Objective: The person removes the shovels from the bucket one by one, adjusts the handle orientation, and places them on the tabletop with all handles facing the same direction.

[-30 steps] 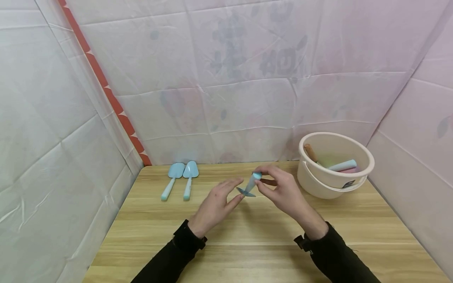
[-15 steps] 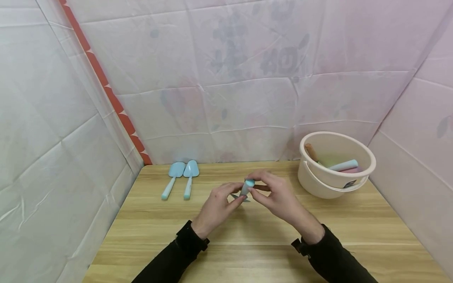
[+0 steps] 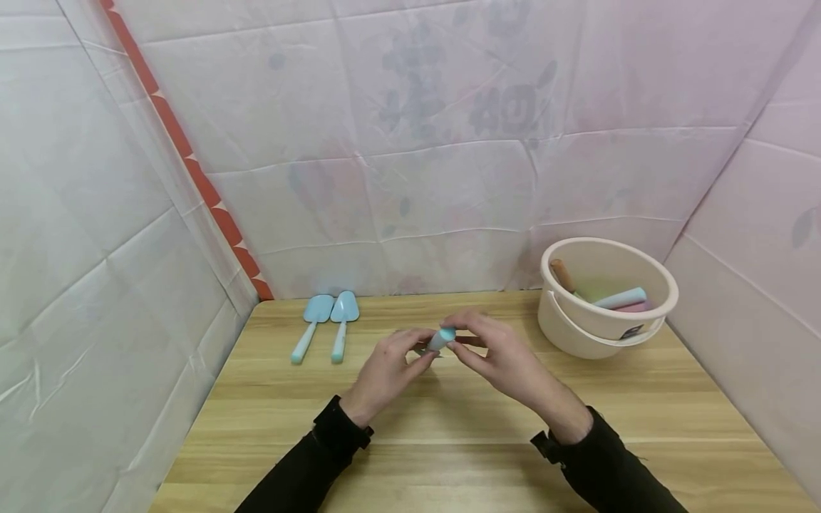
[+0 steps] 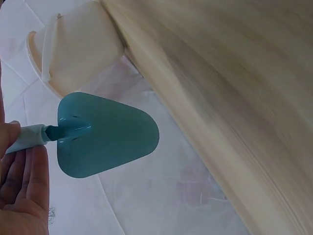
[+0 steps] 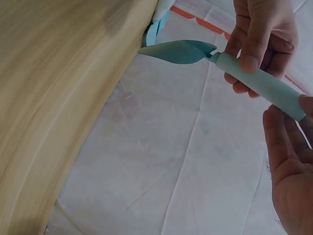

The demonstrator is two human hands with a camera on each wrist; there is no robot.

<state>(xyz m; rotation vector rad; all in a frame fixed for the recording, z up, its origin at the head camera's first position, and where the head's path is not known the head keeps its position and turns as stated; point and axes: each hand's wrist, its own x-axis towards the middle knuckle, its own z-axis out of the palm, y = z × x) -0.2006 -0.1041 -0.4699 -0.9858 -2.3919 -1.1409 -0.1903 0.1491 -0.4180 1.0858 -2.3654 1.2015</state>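
Left hand (image 3: 389, 370) and right hand (image 3: 503, 356) grip 1 small trowel with a teal, rounded-triangular blade and pale blue cylindrical handle (image 4: 105, 134)

The trowel is held over the wood-grain table (image 3: 442, 442), its handle end raised toward the head camera and its blade lower, mostly hidden there by the left hand. The left wrist view shows the blade's whole face. The left hand is clamped on the handle close to the blade, thumb against fingers. The right hand pinches the handle's far end between thumb and fingers. Both wrists come out of black sleeves (image 3: 301, 463).

To the left, 2 light blue trowels (image 3: 345, 308) with pale handles lie side by side on the table, blades toward the white-and-pink cloth wall (image 3: 449, 192). A red scalloped strip (image 3: 186, 157) runs down the cloth at the left corner.

To the right, near the back, stands a cream plastic bucket (image 3: 599, 324), its carrying handle lowered over the front. Inside are 1 orange-brown rod (image 3: 561, 276), 1 pale blue cylinder (image 3: 621, 298) and a partly hidden pink item (image 3: 635, 308).
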